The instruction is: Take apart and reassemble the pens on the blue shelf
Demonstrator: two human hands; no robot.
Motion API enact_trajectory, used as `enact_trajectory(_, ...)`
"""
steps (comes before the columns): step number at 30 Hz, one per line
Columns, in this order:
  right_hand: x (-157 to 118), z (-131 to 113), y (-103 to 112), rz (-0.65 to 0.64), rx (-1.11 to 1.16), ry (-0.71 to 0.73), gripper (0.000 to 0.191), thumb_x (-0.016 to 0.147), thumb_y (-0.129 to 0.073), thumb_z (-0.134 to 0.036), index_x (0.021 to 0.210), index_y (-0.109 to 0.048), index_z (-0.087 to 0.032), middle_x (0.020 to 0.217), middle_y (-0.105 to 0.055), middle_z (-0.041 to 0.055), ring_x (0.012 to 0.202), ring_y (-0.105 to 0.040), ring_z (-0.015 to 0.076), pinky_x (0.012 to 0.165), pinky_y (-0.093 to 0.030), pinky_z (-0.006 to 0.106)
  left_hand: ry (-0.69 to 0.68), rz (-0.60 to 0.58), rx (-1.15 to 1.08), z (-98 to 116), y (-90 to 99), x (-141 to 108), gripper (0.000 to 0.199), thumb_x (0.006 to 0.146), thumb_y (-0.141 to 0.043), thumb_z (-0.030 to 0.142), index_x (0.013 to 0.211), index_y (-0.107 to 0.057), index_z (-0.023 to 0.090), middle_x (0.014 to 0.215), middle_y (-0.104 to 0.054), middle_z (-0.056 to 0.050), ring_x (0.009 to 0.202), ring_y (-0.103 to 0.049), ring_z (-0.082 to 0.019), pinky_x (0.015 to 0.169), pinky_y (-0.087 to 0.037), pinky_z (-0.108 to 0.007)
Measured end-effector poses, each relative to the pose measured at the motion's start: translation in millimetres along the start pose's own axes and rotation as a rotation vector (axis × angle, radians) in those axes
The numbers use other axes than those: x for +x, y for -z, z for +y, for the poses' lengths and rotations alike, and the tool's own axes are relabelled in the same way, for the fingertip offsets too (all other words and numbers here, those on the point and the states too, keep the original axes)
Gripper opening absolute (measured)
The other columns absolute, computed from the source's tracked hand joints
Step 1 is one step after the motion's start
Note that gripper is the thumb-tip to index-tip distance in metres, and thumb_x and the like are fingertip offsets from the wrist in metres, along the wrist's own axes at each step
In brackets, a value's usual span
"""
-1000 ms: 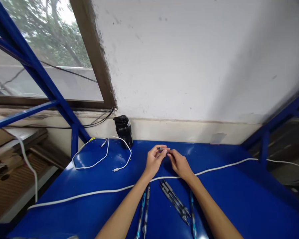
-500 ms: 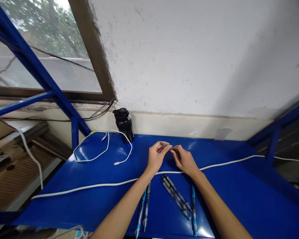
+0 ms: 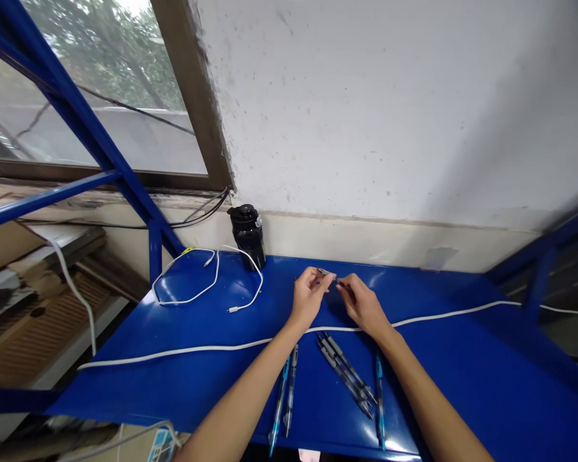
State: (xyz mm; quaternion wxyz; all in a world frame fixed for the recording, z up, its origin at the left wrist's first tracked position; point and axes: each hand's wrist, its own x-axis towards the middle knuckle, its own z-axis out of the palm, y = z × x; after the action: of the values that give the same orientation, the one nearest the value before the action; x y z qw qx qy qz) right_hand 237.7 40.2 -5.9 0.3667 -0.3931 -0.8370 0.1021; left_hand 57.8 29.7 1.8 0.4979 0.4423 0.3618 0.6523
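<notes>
Fingers (image 3: 322, 276) of the left hand (image 3: 309, 298) and right hand (image 3: 363, 308) pinched on a small dark part (image 3: 328, 276), forearms angled inward.

The left hand (image 3: 309, 298) and right hand (image 3: 363, 307) pinch a small dark piece (image 3: 328, 276) above a blue table (image 3: 125, 359).

This is a workshop-like utility room, centred on a blue metal workbench (image 3: 139, 378) with a welded steel frame (image 3: 84, 122). Behind the workbench rises a scuffed white plaster wall (image 3: 366, 115), and beyond its left end a window (image 3: 139, 147) looks out on trees, with stacked corrugated cardboard (image 3: 33, 333) below that end. Loose white cables (image 3: 187, 299) and pens (image 3: 291, 391) lie on top of the workbench.
</notes>
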Motion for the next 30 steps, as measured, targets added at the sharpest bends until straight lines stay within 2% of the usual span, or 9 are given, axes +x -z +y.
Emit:
enact_trajectory(3, -2.0, 1.8, -2.9, 0.017, 0.032, -0.051, 0.015, 0.113, -0.048, -0.038, 0.11, -0.055, -0.024, 0.09, -0.066, 0.0034, 0.068, -0.062, 0.018, 0.065, -0.049, 0.03, 0.02, -0.01, -0.054, 1.9, -0.5, -0.1, 0.035, 0.096, -0.078, 0.048, 0.094, -0.056, 0.02, 0.103, -0.083, -0.013, 0.096, -0.079, -0.024, 0.072, -0.056, -0.029)
enact_trajectory(6, -2.9, 1.3, -3.2, -0.004, -0.001, -0.073, 0.02, 0.112, -0.051, -0.041, 0.122, -0.057, -0.024, 0.087, -0.068, 0.0029, 0.067, -0.064, 0.0187, 0.064, -0.05, 0.031, 0.039, -0.002, -0.068, 3.0, 0.3, 1.2, 0.039, 0.096, -0.077, 0.05, 0.094, -0.052, 0.021, 0.101, -0.083, -0.012, 0.087, -0.08, -0.022, 0.07, -0.055, -0.028)
enact_trajectory(9, -1.1, -1.9, -1.5, -0.046, 0.004, -0.023, 0.03, 0.114, -0.046, -0.037, 0.139, -0.057, -0.025, 0.106, -0.074, 0.0091, 0.086, -0.072, 0.0222, 0.077, -0.056, 0.033, 0.047, -0.005, -0.072, 2.8, 1.5, 2.6, 0.04, 0.095, -0.077, 0.053, 0.099, -0.054, 0.021, 0.1, -0.083, -0.011, 0.085, -0.08, -0.022, 0.069, -0.055, -0.028)
enact_trajectory(11, 0.5, -3.5, -0.8, -0.055, 0.027, 0.005, 0.033, 0.115, -0.043, -0.034, 0.142, -0.058, -0.025, 0.114, -0.074, 0.0111, 0.095, -0.074, 0.0235, 0.082, -0.057, 0.035, 0.051, -0.011, -0.071, 2.4, 2.0, 3.2, 0.04, 0.096, -0.076, 0.055, 0.102, -0.055, 0.021, 0.1, -0.083, -0.011, 0.085, -0.08, -0.022, 0.069, -0.055, -0.029)
enact_trajectory(16, 0.9, -2.1, -2.2, -0.029, 0.042, 0.012, 0.033, 0.114, -0.044, -0.035, 0.14, -0.062, -0.025, 0.103, -0.074, 0.0095, 0.085, -0.072, 0.023, 0.078, -0.058, 0.034, 0.036, 0.004, -0.064, 2.0, 2.6, 3.8, 0.041, 0.096, -0.074, 0.058, 0.105, -0.057, 0.021, 0.099, -0.083, -0.011, 0.083, -0.08, -0.022, 0.071, -0.056, -0.029)
enact_trajectory(21, -0.5, -2.2, -1.7, -0.04, 0.05, 0.004, 0.035, 0.114, -0.043, -0.035, 0.14, -0.064, -0.025, 0.1, -0.071, 0.0087, 0.08, -0.069, 0.0222, 0.077, -0.057, 0.035, 0.009, 0.044, -0.064, 4.2, 3.6, 4.3, 0.042, 0.098, -0.072, 0.059, 0.108, -0.057, 0.022, 0.1, -0.084, -0.011, 0.086, -0.081, -0.023, 0.072, -0.057, -0.03)
enact_trajectory(27, -0.2, -4.1, -0.6, -0.062, 0.05, 0.009, 0.044, 0.114, -0.042, -0.034, 0.154, -0.057, -0.026, 0.106, -0.073, 0.0101, 0.083, -0.071, 0.0224, 0.08, -0.059, 0.036, -0.002, 0.079, -0.096, 6.8, 5.4, 5.4, 0.044, 0.097, -0.072, 0.059, 0.114, -0.06, 0.021, 0.099, -0.083, -0.01, 0.093, -0.081, -0.024, 0.075, -0.058, -0.031)
enact_trajectory(30, -1.0, -2.5, -2.6, -0.046, 0.043, -0.005, 0.042, 0.114, -0.044, -0.037, 0.151, -0.058, -0.025, 0.116, -0.076, 0.0118, 0.093, -0.074, 0.0243, 0.085, -0.06, 0.038, -0.01, 0.117, -0.118, 8.9, 7.6, 7.3, 0.046, 0.095, -0.075, 0.06, 0.115, -0.062, 0.021, 0.097, -0.082, -0.01, 0.091, -0.08, -0.023, 0.074, -0.057, -0.03)
